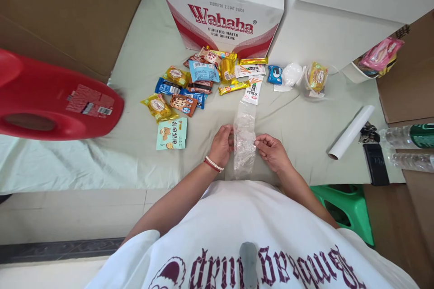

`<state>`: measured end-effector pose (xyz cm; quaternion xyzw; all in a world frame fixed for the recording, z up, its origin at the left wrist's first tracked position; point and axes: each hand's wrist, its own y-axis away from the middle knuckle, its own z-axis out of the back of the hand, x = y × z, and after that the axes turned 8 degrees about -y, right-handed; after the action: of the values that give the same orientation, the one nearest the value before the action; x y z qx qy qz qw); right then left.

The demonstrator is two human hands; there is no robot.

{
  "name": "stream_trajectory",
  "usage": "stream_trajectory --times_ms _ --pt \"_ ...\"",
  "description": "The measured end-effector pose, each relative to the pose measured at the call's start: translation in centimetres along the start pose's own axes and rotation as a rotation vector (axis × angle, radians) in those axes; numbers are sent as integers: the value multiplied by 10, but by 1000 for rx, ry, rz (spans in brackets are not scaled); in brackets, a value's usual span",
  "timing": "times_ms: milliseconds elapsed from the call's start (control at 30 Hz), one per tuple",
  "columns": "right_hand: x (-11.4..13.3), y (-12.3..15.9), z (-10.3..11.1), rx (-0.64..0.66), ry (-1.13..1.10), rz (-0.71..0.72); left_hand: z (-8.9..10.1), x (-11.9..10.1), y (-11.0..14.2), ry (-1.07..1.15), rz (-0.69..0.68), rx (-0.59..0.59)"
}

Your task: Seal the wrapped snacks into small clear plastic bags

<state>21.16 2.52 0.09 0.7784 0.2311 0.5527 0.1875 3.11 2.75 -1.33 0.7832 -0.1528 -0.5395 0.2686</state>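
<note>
A clear, crinkled plastic bag (244, 151) stretches lengthwise between my two hands, close to the front of the table. On its left edge is my left hand (221, 146), fingers curled, with the fingertips partly hidden behind the plastic. My right hand (271, 150) pinches the right edge between thumb and fingers. The bag's far end reaches a white snack packet (252, 90). Left of my left hand lies a mint-green nut packet (172, 133). Beyond it is a loose heap of wrapped snacks, among them a light blue packet (204, 71) and a brown cookie packet (183, 104).
A Wahaha water carton (222, 18) stands behind the snacks. A red jug (57, 99) is at left. To the right are a clear cup with a yellow snack (318, 76), a white tube (351, 132), a black phone-like object (376, 165) and plastic bottles (395, 137).
</note>
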Motion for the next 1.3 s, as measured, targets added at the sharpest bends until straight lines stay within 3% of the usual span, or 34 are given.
stream_trajectory --times_ms 167,267,333,433,533,600,667,733,833,900,1000,1167,1300 --pt "2 1 -1 -50 13 42 14 3 13 -128 96 136" --pt "2 2 0 -57 26 52 19 12 15 -264 53 141" --pt "3 3 -1 -58 38 59 20 17 17 -372 -81 30" --pt "3 5 -1 -94 48 67 21 17 24 -602 -447 -149" --pt "3 6 0 -129 47 72 25 13 34 -804 -777 -31" --pt "2 7 1 -147 64 102 29 12 40 -870 -839 36" --pt "2 9 2 -162 107 159 35 14 43 -886 -757 -30" --pt "1 12 2 -150 156 196 42 19 45 -850 -573 -110" --pt "-4 15 0 -77 229 160 49 24 46 -766 -295 -22" --pt "-11 14 -1 -44 262 123 48 25 46 -736 -192 71" --pt "-22 8 0 -44 215 110 38 25 44 -776 -170 146" --pt "-33 1 6 -59 96 127 6 28 34 -895 -345 182" --pt "-29 4 4 -78 53 132 -9 31 27 -842 -285 230"
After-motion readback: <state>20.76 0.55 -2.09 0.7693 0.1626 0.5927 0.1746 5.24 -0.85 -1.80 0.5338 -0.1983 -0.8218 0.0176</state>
